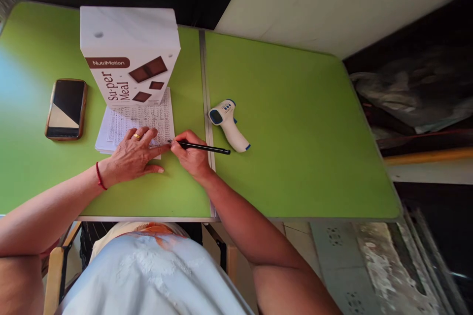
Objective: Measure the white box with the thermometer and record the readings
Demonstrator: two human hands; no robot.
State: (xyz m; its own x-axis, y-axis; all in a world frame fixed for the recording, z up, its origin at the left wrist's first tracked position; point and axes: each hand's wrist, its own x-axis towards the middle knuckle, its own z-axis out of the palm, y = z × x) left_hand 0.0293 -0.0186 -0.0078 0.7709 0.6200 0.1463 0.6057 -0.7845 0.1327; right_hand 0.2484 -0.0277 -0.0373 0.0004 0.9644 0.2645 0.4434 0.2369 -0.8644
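My right hand (pixel 192 156) grips a black pen (pixel 209 148), its tip at the right edge of a handwritten sheet of paper (pixel 165 113). Flat on the paper lies my left hand (pixel 135 155), fingers spread, thumb on the table and index finger reaching close to the pen tip. It wears a gold ring, and a red string bracelet circles the wrist. The sheet rests on other white papers. A white and brown "NutriMotion Super Meal" box (pixel 129 59) stands at the far side of the papers and hides their upper part.
A phone (pixel 66 109) in a brown-edged case lies left of the papers. A white and blue infrared thermometer (pixel 229 125) rests right of my right hand. The green folding table (pixel 303 147) has a metal seam down its middle. A wall rises behind it.
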